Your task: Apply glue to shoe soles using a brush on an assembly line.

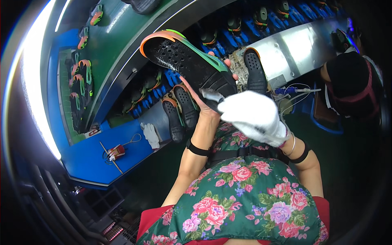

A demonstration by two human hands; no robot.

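Observation:
My left hand (pixel 205 107), bare, holds up a black shoe sole (pixel 192 67) with an orange and green rim. The sole's wide end points to the upper left; small round holes cover that end. My thumb lies along its near side and fingertips show past the far edge. My right hand (pixel 251 114) wears a white knitted glove and is closed at the sole's near end. A small dark, greyish piece (pixel 211 96) sticks out from its fingers against the sole; I cannot make out what it is.
Black soles lie on the metal ledge, one (pixel 255 69) to the right and two (pixel 185 104) to the left. Behind run blue racks (pixel 251 26) with shoes. A blue table (pixel 92 157) holds a string spool (pixel 116 153) and white glove (pixel 151 135). A person (pixel 351 85) sits at right.

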